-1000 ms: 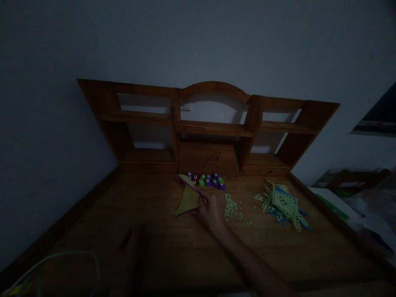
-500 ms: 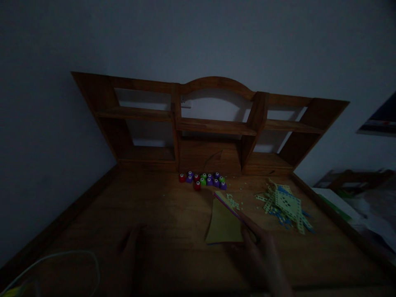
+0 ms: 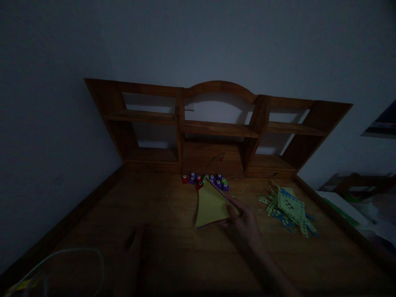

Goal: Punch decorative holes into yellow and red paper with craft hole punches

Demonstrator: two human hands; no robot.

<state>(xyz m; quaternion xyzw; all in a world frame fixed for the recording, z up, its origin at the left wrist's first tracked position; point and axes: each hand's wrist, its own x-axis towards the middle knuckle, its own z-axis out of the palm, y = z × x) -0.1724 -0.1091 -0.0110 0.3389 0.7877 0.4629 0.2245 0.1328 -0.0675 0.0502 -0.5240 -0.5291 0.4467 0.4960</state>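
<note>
My right hand [image 3: 243, 225] is closed on the right side of a yellow sheet [image 3: 212, 206] with thin purple-red edges, thumb on top. Its far corner reaches up in front of a cluster of small red, purple and green pieces with eye-like white tops [image 3: 218, 184]. The sheet is tilted, and whether it is a single card or a folded one I cannot tell. In deep shadow at the lower left, my left hand [image 3: 136, 241] is by the tabletop with its fingers apart and nothing visible in it.
To the right lies a heap of pale yellow-green and blue perforated plastic parts [image 3: 291, 206]. A wooden shelf unit [image 3: 216, 128] stands along the back of the wooden desk [image 3: 167, 251]. A pale cord [image 3: 77, 249] loops at the lower left. Tiny pale bits dot the desktop.
My right hand has shifted its grip and moved the yellow sheet left and away from me, over part of the eyed pieces. A patch of tiny pale bits beside the sheet is now hidden.
</note>
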